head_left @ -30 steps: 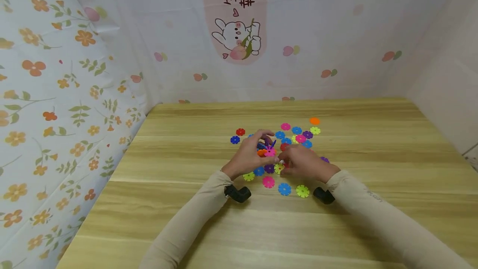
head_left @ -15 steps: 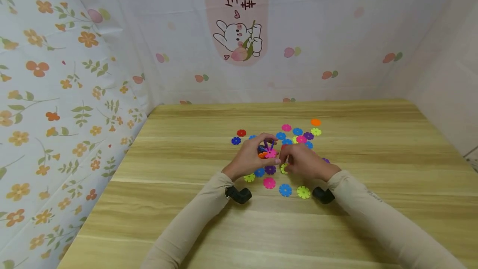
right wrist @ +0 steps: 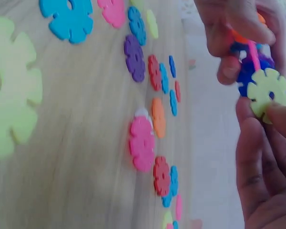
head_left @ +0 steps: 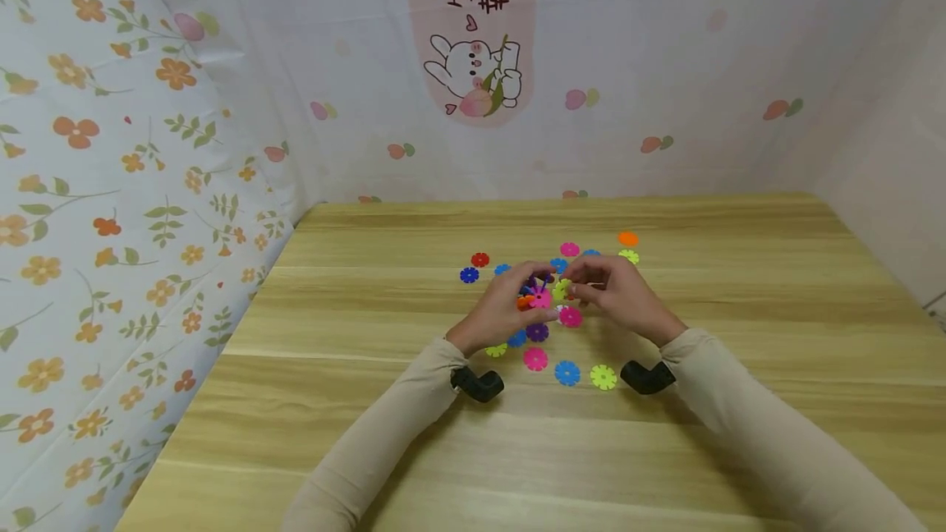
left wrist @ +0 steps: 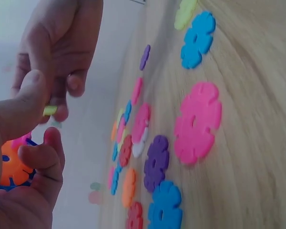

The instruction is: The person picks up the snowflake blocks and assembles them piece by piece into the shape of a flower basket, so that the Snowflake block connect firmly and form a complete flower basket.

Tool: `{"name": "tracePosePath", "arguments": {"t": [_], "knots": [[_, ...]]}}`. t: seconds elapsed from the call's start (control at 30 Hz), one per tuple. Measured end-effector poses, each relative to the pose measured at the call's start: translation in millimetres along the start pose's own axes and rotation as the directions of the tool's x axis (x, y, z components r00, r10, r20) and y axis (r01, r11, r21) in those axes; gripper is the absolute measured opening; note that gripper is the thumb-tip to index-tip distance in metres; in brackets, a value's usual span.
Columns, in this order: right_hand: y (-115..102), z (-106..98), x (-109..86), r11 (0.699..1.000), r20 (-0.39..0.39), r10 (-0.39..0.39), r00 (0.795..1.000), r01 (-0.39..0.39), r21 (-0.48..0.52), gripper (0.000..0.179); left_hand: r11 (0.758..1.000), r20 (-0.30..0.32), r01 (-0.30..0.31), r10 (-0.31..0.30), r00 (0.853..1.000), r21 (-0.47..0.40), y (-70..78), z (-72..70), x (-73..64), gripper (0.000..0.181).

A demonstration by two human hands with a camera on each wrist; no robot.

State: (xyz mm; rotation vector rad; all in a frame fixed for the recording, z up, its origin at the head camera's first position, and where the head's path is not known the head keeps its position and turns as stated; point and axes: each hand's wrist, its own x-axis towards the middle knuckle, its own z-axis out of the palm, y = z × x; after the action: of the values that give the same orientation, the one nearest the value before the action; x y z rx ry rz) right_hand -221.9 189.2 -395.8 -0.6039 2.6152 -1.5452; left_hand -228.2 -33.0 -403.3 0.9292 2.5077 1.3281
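My left hand [head_left: 493,317] holds a small cluster of interlocked flower-shaped plastic discs [right wrist: 251,71], in orange, pink, blue and purple, above the table. Between thumb and fingertips my right hand [head_left: 626,300] pinches a yellow-green notched disc [right wrist: 260,87]. In the right wrist view this disc overlaps the edge of the cluster, right by its pink piece. The left wrist view shows the cluster's orange disc [left wrist: 13,167] inside the curl of my left fingers, which hide part of it.
Loose discs lie scattered on the wooden table [head_left: 369,433] under and around my hands. Nearest me are a pink disc [head_left: 535,359], a blue disc [head_left: 567,373] and a yellow-green disc [head_left: 603,377]. An orange disc [head_left: 627,239] lies farthest back. A printed cloth [head_left: 296,39] hangs behind.
My right hand has come up from the discs on the table, now with the yellow-green disc in its fingers, beside the cluster. My left hand stays almost where it was.
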Motion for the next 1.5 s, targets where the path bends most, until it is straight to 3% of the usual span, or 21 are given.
{"name": "tracePosePath", "arguments": {"t": [0.33, 0.57, 0.8, 1.33, 1.5], "knots": [[-9, 7, -1.0, 1.000, -0.151, -0.024, 0.988, 0.025, 0.004, 0.012, 1.000, -0.018, 0.019, -0.020, 1.000, -0.019, 4.5, 3.2, 1.4, 0.061], [-7, 12, -3.5, 0.997, -0.194, -0.023, 0.981, 0.036, 0.062, 0.012, 0.997, -0.021, 0.034, -0.035, 0.999, -0.071, 5.2, 3.5, 0.0, 0.059], [-5, 12, -4.8, 0.993, -0.203, -0.015, 0.979, 0.038, 0.113, 0.013, 0.990, -0.043, 0.026, -0.033, 0.999, -0.142, 3.7, 2.6, -0.1, 0.057], [-10, 14, -7.6, 0.991, -0.226, -0.130, 0.965, 0.130, -0.018, 0.012, 0.991, 0.005, 0.017, -0.016, 1.000, -0.133, 8.5, 6.1, 1.3, 0.056], [-11, 15, -6.4, 0.989, -0.217, -0.149, 0.965, 0.143, -0.046, 0.014, 0.992, -0.015, 0.009, -0.011, 1.000, -0.127, 9.7, 8.1, 3.2, 0.056]]}}
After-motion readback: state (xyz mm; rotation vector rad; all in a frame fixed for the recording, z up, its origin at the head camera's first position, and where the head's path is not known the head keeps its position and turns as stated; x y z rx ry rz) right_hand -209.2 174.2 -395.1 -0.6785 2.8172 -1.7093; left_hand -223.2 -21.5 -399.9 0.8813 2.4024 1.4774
